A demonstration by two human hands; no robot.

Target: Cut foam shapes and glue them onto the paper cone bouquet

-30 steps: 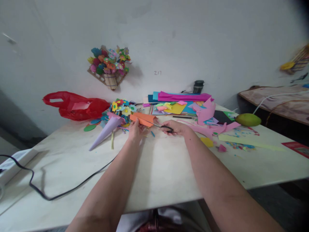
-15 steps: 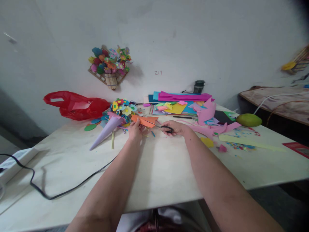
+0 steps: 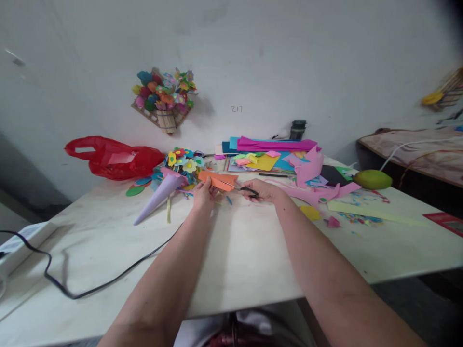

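My left hand [image 3: 204, 193] pinches the left end of an orange craft sheet [image 3: 219, 179], held just above the table. Scissors with black handles [image 3: 252, 192] are in my right hand [image 3: 263, 191]; their blades lie along the sheet from its right side, pointing left. Whether the blades are closed is too small to tell. Just left of my left hand lies a lilac paper cone [image 3: 159, 198] with a bunch of colourful foam flowers [image 3: 183, 160] at its wide end.
A red plastic bag [image 3: 119, 161] lies at the back left. Coloured sheets [image 3: 275, 144] are piled against the wall. Pink offcuts [image 3: 318, 193], small scraps and a green mango-like fruit [image 3: 372, 180] are on the right. A black cable [image 3: 108, 284] crosses the table's left side.
The orange sheet has shifted very slightly to the right with my left hand. My right hand and the scissors have moved barely, a touch to the left.
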